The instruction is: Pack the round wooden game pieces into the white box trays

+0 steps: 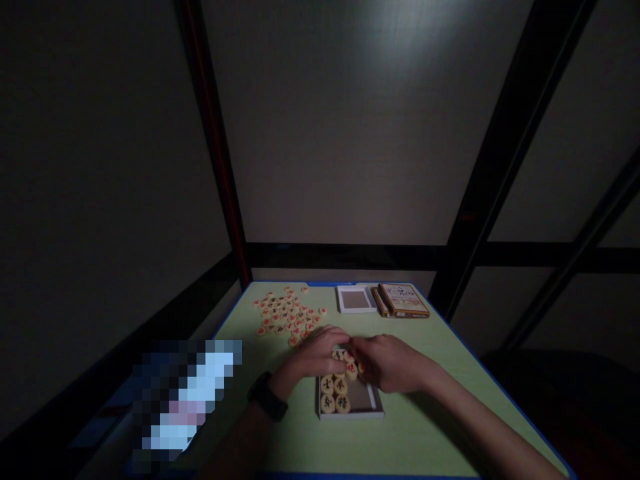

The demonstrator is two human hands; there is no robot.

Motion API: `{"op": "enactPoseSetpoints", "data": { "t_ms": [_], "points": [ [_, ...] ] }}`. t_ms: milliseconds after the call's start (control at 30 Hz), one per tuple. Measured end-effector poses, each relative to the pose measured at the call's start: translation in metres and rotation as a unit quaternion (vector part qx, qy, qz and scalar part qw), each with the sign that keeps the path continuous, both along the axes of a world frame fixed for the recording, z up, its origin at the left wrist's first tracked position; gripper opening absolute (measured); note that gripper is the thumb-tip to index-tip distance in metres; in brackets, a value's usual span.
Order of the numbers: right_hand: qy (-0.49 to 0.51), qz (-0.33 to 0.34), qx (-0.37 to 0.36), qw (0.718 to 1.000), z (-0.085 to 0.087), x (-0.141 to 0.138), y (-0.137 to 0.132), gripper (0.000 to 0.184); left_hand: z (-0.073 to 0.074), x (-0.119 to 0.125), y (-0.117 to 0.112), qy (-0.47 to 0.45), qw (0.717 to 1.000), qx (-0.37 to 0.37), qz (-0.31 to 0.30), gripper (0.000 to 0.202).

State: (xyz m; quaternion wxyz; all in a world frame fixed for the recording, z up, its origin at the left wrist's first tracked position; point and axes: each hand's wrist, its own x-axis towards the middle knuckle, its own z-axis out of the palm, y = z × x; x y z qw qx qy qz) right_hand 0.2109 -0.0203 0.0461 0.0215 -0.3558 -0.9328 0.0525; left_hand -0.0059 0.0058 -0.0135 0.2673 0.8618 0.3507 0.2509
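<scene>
A shallow open box (pixel 349 416) sits near me on the table, with round wooden xiangqi pieces (pixel 327 403) in rows along its left side. My left hand (pixel 320 353), wearing a dark watch (pixel 268 397) at the wrist, is bent over the far left part of the box. Its thumb and fingers close around pieces with black and red characters. Over the far right part, my right hand (pixel 387 361) is closed, its fingers curled down at a xiangqi piece (pixel 361 368) that shows only in part. The fingertips of both hands nearly meet, hiding the box's far edge.
Many loose xiangqi pieces (pixel 285 312) lie scattered at the far left of the green table (pixel 430 427). A white open tray (pixel 356 309) and stacked boxes (pixel 403 300) stand at the far right. A blurred-out bright screen (pixel 193 400) is at the left edge. Walls rise behind.
</scene>
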Motion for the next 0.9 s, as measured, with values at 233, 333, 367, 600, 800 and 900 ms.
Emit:
{"op": "enactPoseSetpoints", "data": {
  "t_ms": [233, 333, 367, 600, 800, 900],
  "points": [
    [0.001, 0.007, -0.005, 1.0, -0.003, 0.0, 0.002, 0.035, 0.009, 0.007, -0.005, 0.022, 0.999, -0.011, 0.036, 0.038],
    [0.003, 0.003, -0.004, 1.0, -0.003, 0.0, 0.002, 0.035, 0.009, 0.007, -0.005, 0.028, 0.999, -0.006, 0.034, 0.038],
    [0.005, 0.003, -0.004, 1.0, -0.004, 0.0, 0.003, 0.035, 0.008, 0.006, -0.004, 0.027, 0.999, -0.002, 0.032, 0.038],
    [0.016, 0.012, -0.019, 1.0, -0.007, 0.001, 0.005, 0.036, 0.005, 0.004, -0.005, -0.005, 0.999, 0.0, 0.043, 0.039],
    [0.01, 0.001, -0.029, 1.0, -0.007, 0.0, 0.005, 0.036, 0.015, 0.007, -0.01, -0.036, 0.995, -0.021, 0.087, 0.041],
    [0.007, -0.002, -0.035, 0.999, -0.006, -0.002, 0.004, 0.035, 0.019, 0.009, -0.012, -0.044, 0.993, -0.023, 0.105, 0.041]
  ]
}}
